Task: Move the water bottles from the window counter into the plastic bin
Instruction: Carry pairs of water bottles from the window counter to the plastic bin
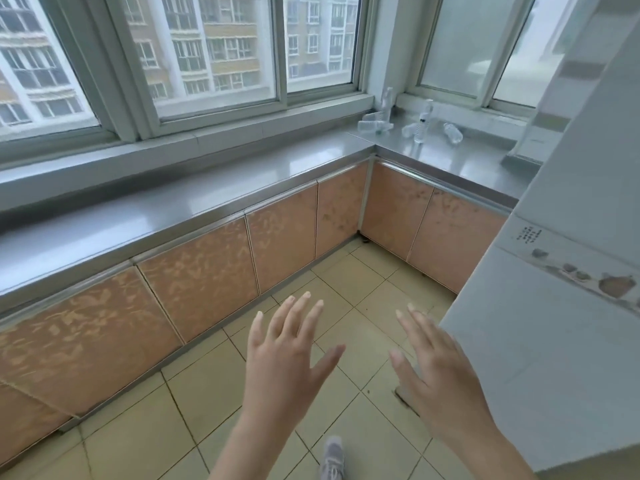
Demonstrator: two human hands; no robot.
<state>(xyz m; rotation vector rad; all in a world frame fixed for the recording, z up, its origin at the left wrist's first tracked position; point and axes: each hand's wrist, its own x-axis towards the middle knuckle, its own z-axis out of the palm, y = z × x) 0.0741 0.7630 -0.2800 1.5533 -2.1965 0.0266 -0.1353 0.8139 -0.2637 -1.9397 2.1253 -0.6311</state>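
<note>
hovering empty hands over open floor, bottles in far counter corner

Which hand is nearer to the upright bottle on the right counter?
Right. The right hand is below the upright bottle; the left hand is below and further left.

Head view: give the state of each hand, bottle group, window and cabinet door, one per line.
Left hand: open, empty.
Right hand: open, empty.
Standing bottles: upright on the counter.
Lying bottles: on their sides.
Windows: shut.
Cabinet doors: shut.
</note>
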